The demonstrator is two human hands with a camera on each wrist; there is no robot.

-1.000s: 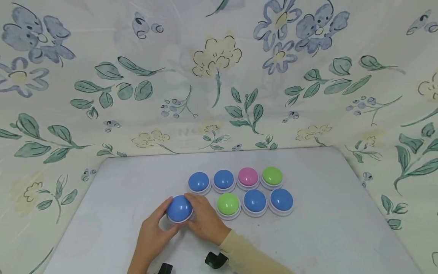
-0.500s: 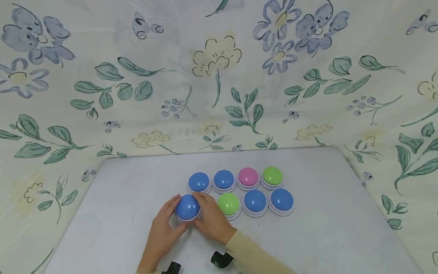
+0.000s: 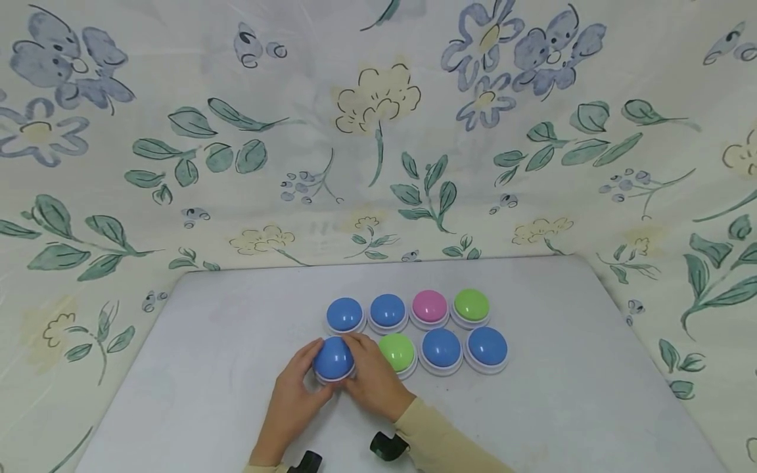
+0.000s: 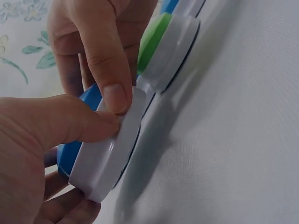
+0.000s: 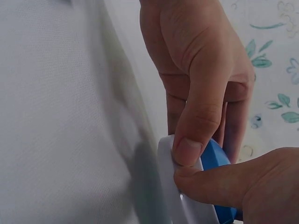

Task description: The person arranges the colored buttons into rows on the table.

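A push button with a blue dome and a white round base is held between both hands at the left end of the front row. My left hand grips its left side, and my right hand grips the right, next to a green button. In the left wrist view, the white base is tilted towards the camera, both thumbs pressing on its side close together. The right wrist view shows the thumbs meeting on the base too, fingers curled round the far side.
Behind stands a row with two blue buttons, a pink button and a green one. Two more blue buttons continue the front row rightwards. Floral cloth hangs behind the white table. A black wrist camera shows below the right hand.
Both hands have carried the blue button to the right, closer to the green one in the front row. The other buttons keep their places.
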